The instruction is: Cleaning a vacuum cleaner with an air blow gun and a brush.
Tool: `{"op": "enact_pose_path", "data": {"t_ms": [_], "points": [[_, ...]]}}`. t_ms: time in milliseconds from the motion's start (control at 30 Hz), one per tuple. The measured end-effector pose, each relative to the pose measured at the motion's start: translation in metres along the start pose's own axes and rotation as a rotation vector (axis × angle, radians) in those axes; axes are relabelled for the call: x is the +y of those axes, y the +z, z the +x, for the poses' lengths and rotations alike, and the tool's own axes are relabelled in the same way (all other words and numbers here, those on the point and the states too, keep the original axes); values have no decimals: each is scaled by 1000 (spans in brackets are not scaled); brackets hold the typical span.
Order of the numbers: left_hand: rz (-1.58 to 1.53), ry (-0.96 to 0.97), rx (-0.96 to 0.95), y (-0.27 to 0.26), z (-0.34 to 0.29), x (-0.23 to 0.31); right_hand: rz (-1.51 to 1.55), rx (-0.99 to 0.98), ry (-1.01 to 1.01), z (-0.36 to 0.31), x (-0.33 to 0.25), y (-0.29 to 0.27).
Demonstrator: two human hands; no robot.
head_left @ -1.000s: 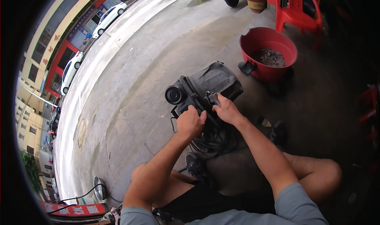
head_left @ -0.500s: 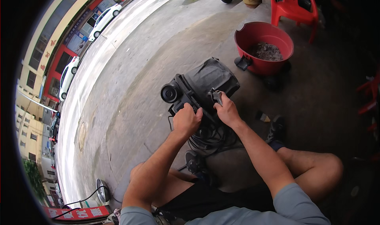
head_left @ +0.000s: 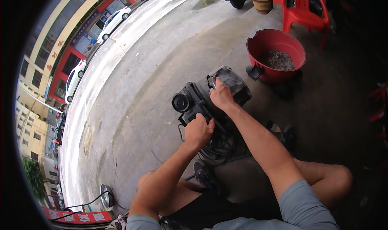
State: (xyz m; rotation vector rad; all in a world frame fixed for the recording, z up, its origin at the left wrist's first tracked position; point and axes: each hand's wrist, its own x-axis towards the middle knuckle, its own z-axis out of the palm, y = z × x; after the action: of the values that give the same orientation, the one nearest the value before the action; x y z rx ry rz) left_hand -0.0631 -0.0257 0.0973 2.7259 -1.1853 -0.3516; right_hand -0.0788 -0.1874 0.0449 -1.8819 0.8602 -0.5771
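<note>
A black vacuum cleaner head (head_left: 193, 112) lies on its side on the concrete before me, its grey cloth filter (head_left: 237, 84) pointing to the far right. My left hand (head_left: 199, 132) is closed on the near part of the black casing; the exact grip is hidden under the fingers. Over the near end of the filter, my right hand (head_left: 222, 95) is closed around a small grey metal tool (head_left: 214, 82), mostly covered by the fingers, so its kind is unclear. A black cord (head_left: 218, 151) lies coiled just below the head.
A red drum (head_left: 254, 56) with a black latch and grey dust inside stands beyond the filter. Behind it is a red plastic chair (head_left: 305, 17). My shoes flank the cord. A metal bowl (head_left: 106, 195) lies at the lower left; white cars (head_left: 115, 21) are parked across the street.
My right hand has moved with its tool away from me and left across the filter. The left hand keeps its hold. The whole view has shifted slightly.
</note>
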Motion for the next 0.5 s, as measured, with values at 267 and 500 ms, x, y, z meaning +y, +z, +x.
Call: {"op": "enact_pose_path", "data": {"t_ms": [267, 500], "points": [[-2, 8, -22, 1, 2, 4, -29, -217, -118, 22, 5, 3], [-5, 7, -11, 2, 2, 1, 113, -314, -207, -4, 23, -20]]}}
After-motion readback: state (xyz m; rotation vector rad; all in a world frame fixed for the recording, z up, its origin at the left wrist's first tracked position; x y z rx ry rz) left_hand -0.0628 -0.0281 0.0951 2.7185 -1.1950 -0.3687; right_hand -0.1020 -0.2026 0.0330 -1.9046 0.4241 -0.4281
